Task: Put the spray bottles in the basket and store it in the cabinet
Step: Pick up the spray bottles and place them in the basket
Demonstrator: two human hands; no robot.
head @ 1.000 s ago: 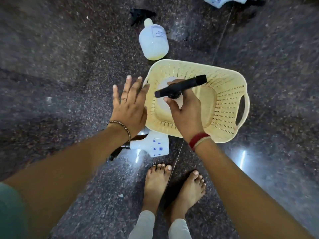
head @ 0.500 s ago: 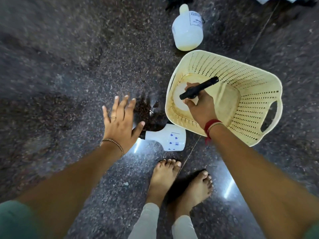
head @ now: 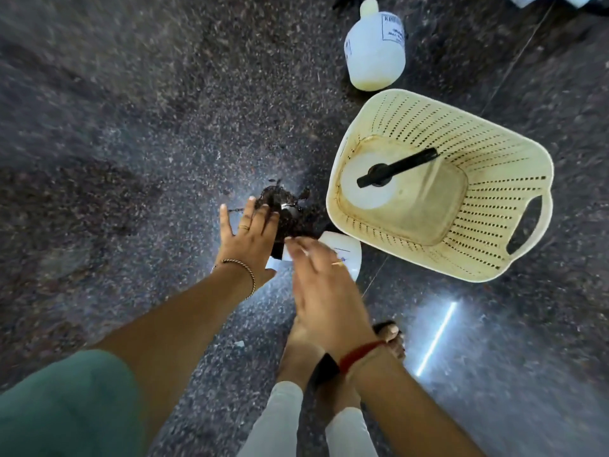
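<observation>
On the dark speckled floor [head: 131, 127], toward its right side, stands a cream basket [head: 494, 192] with a perforated wall and a handle slot. One spray bottle [head: 372, 189] already stands upright inside it, in the corner closest to the person, and its black nozzle points toward the far right. Beyond the basket, just beside its far rim, another white bottle [head: 375, 57] lies on the floor with its label up. The edge of a further white thing shows at the top right corner, but it is too cut off to name.

The bottle that matters now is the small white bottle [head: 346, 255] lying on its side on the floor, just beside the near left corner of the basket. Its long axis runs left to right: the body is toward the basket and the dark spray head is toward the left, under the hands. The left hand [head: 250, 245] is at the head end, fingers spread flat and apart, holding nothing. The right hand [head: 323, 285] is blurred, over the body of the bottle, fingers open and stretched forward; I cannot tell if they touch it already. The right hand seems nearer to the body, so I judge it will take the bottle and lift it rightward into the basket.
</observation>
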